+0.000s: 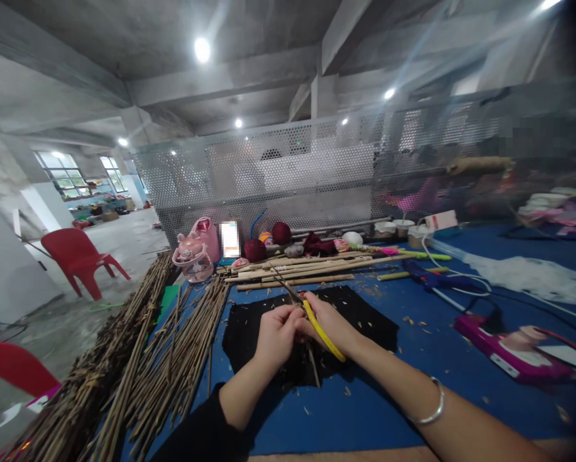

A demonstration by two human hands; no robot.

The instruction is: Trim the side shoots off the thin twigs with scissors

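My left hand [276,333] is closed in a pinch around a thin brown stick [313,366], whose lower end slants down below my fingers. Close against it, my right hand [333,323] grips scissors with a yellow handle [322,332]; their dark blades point up and to the left. Fingers of both hands meet, so the spot where stick and blades come together is partly hidden. Beneath them a black cloth [365,321] lies on the blue tabletop [365,410], with small pale chips scattered over both.
Bundles of thin sticks [172,359] lie at the left. Bamboo rods [288,269], dark red yarn balls [281,233], a phone [230,239] and a pink jug [193,256] line the back, before a perforated metal screen [249,179]. A blue glue gun [437,276] and purple power strip [509,353] sit right.
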